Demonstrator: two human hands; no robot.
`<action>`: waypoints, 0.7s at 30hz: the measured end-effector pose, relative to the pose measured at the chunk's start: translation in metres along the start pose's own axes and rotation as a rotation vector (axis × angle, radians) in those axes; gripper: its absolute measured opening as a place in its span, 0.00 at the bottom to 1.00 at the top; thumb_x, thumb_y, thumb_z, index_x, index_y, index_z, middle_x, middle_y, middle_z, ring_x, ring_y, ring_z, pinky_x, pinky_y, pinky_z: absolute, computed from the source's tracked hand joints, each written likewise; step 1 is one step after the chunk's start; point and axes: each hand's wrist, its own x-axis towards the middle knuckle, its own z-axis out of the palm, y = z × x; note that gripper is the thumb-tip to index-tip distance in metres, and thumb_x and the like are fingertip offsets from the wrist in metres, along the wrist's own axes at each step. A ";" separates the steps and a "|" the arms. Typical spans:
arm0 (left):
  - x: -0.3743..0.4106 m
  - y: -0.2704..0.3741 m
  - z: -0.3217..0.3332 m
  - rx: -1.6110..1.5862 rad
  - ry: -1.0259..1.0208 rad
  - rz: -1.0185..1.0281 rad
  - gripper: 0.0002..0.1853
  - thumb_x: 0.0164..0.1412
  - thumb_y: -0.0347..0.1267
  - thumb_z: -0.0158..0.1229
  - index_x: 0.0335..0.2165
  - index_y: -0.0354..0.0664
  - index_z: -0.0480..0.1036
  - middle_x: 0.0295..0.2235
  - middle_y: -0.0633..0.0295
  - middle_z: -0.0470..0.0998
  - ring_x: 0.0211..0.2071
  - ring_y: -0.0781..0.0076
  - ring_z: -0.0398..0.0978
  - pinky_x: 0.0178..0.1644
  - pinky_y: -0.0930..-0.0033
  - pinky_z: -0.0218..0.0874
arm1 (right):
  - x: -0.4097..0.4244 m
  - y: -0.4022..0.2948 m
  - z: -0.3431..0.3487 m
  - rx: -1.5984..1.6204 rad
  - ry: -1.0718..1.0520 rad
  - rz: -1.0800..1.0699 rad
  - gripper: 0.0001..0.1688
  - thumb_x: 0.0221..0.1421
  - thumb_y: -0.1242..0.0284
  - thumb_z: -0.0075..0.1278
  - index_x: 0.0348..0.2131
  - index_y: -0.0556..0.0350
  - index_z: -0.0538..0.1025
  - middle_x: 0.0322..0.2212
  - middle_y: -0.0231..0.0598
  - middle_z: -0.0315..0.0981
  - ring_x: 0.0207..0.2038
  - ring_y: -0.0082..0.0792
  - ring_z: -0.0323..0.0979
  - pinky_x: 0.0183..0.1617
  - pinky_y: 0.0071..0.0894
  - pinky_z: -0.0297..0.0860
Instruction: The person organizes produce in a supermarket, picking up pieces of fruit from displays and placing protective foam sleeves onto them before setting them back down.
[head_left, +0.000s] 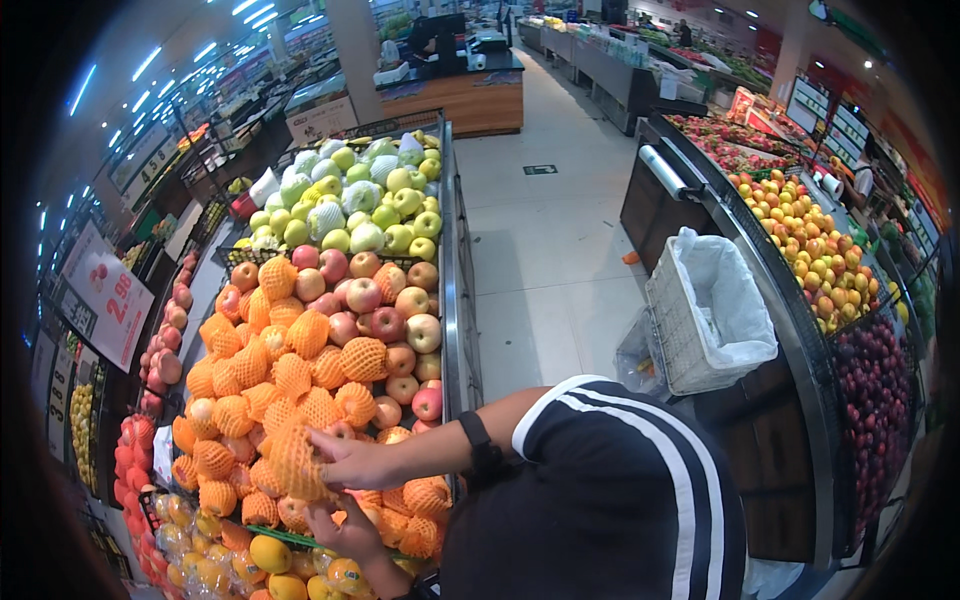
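My right hand (358, 459) reaches in from the right and grips an orange foam fruit net (298, 459). The net is slightly blurred, and I cannot tell whether a fruit is inside. Just below, my left hand (351, 531) has its thumb and fingers apart near the net's lower end; no firm hold shows there. Both hands are over a heap of red-yellow apples, many in orange foam nets (251, 365). Bare apples (364, 295) lie along the heap's right side.
Green apples (367, 237), some in white nets, fill the stand's far end. Oranges (270, 553) lie at its near end. A metal edge (451, 300) borders the stand. Across the aisle (525, 277), a lined white basket (664, 322) stands by another fruit display (814, 247).
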 end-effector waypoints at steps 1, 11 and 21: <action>-0.001 -0.005 -0.002 -0.010 -0.031 -0.084 0.11 0.48 0.25 0.60 0.33 0.34 0.72 0.30 0.51 0.70 0.32 0.55 0.70 0.37 0.59 0.62 | -0.002 -0.003 0.002 -0.030 -0.024 -0.068 0.42 0.59 0.77 0.42 0.64 0.53 0.39 0.53 0.39 0.56 0.46 0.25 0.64 0.39 0.22 0.68; 0.004 -0.007 -0.018 -1.539 0.017 -0.523 0.41 0.59 0.56 0.47 0.58 0.35 0.54 0.57 0.53 0.61 0.57 0.60 0.61 0.62 0.58 0.51 | -0.007 -0.004 0.004 -1.008 -0.254 -0.620 0.42 0.43 0.77 0.56 0.54 0.71 0.55 0.57 0.63 0.46 0.61 0.60 0.49 0.61 0.45 0.55; -0.005 -0.002 -0.003 -1.778 0.014 -0.833 0.34 0.60 0.47 0.52 0.56 0.35 0.58 0.51 0.54 0.67 0.51 0.64 0.68 0.53 0.67 0.66 | -0.016 -0.001 0.004 -1.437 0.019 -0.870 0.31 0.30 0.60 0.66 0.34 0.55 0.71 0.41 0.42 0.67 0.37 0.45 0.71 0.35 0.39 0.69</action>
